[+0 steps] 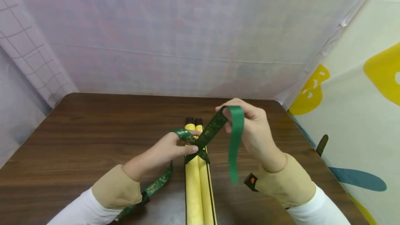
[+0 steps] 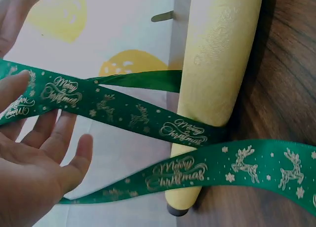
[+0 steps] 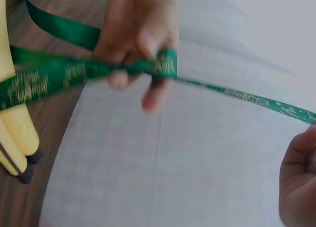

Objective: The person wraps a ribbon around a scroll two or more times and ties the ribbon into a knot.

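Note:
A pair of yellow rolls [image 1: 194,186] with dark end caps, resembling a rolled scroll, lies lengthwise on the table. Around them passes a green ribbon [image 2: 168,131] printed with gold reindeer and "Merry Christmas"; its strands cross above the rolls in the head view. My left hand [image 1: 170,148] holds the ribbon at this crossing, thumb against it and a loop over its fingers. To the upper right, my right hand [image 1: 254,127] pinches one strand and draws it taut. That strand's plain green tail hangs below the right hand. In the right wrist view, the ribbon stretches between both hands.
The brown wooden table [image 1: 125,114] carries everything. Another length of ribbon [image 1: 159,183] trails under the left forearm. A pale patterned cloth [image 1: 187,44] stands behind the table, and a white sheet with yellow shapes [image 1: 359,131] hangs at the right.

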`<state>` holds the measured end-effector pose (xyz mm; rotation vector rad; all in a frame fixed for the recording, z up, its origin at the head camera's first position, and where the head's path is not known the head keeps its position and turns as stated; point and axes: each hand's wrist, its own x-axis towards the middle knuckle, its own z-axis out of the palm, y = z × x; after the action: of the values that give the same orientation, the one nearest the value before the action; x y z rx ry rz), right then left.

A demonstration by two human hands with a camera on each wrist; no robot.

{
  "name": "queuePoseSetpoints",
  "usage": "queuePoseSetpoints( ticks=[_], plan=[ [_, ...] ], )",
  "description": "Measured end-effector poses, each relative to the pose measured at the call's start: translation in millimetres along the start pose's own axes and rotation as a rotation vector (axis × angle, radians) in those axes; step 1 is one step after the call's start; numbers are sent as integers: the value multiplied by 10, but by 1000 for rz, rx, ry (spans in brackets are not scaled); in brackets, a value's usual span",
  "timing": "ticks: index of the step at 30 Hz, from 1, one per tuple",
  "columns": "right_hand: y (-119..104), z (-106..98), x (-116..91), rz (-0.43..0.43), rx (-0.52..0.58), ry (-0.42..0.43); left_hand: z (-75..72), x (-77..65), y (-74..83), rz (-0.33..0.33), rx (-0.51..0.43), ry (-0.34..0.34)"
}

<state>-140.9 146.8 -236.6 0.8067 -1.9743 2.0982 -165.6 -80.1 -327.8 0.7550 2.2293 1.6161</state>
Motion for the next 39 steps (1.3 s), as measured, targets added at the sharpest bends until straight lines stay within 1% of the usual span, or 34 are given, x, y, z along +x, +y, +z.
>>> queuePoseSetpoints(
  ticks=[2,4,5,6,8,10,12,13,15,17,19,20,21,23,24,25,26,28,31,32,33,35,36,39],
  plan=[
    [48,-62,105,84,43,107,28,24,-16,-7,19,35],
    [167,-151,216,175,46,201,54,45,-20,-6,45,68],
    [255,-200,276,228,35,249,65,48,-20,-18,65,83],
    [355,-253,329,279,9,289,75,46,-20,-28,75,97],
    [563,-354,409,385,-100,315,88,34,-10,-64,97,116],
    [793,-442,448,494,-245,291,101,11,12,-108,113,126],
    [1015,-509,446,597,-371,214,118,0,28,-149,122,138],
    [1118,-531,436,649,-391,173,125,0,39,-169,135,147],
    [1302,-559,413,762,-361,99,134,9,52,-206,133,164],
    [1455,-576,397,871,-265,69,142,18,58,-220,124,182],
    [1574,-595,378,951,-192,69,145,26,51,-189,110,195],
    [1617,-603,358,972,-187,64,146,29,45,-167,96,197],
    [1652,-606,326,973,-196,58,147,29,43,-143,86,199],
    [1654,-584,221,934,-276,25,147,29,37,-118,76,209],
    [1630,-552,149,893,-330,-9,146,27,37,-108,81,215],
    [1580,-499,58,849,-384,-51,145,17,39,-112,96,222],
    [1515,-435,-40,795,-435,-105,143,5,43,-112,116,228],
    [1357,-271,-232,704,-501,-236,134,-14,53,-116,159,246],
    [1164,-8,-461,581,-527,-436,110,-25,74,-90,224,274],
    [1118,72,-512,543,-538,-496,102,-25,82,-82,239,284],
    [1090,146,-551,516,-550,-539,98,-24,90,-75,250,291],
    [1065,264,-597,453,-601,-578,91,-21,102,-65,271,306],
    [1063,306,-611,434,-630,-574,92,-20,102,-59,283,312],
    [1072,380,-647,414,-710,-503,107,-26,106,-55,307,318]
  ],
)
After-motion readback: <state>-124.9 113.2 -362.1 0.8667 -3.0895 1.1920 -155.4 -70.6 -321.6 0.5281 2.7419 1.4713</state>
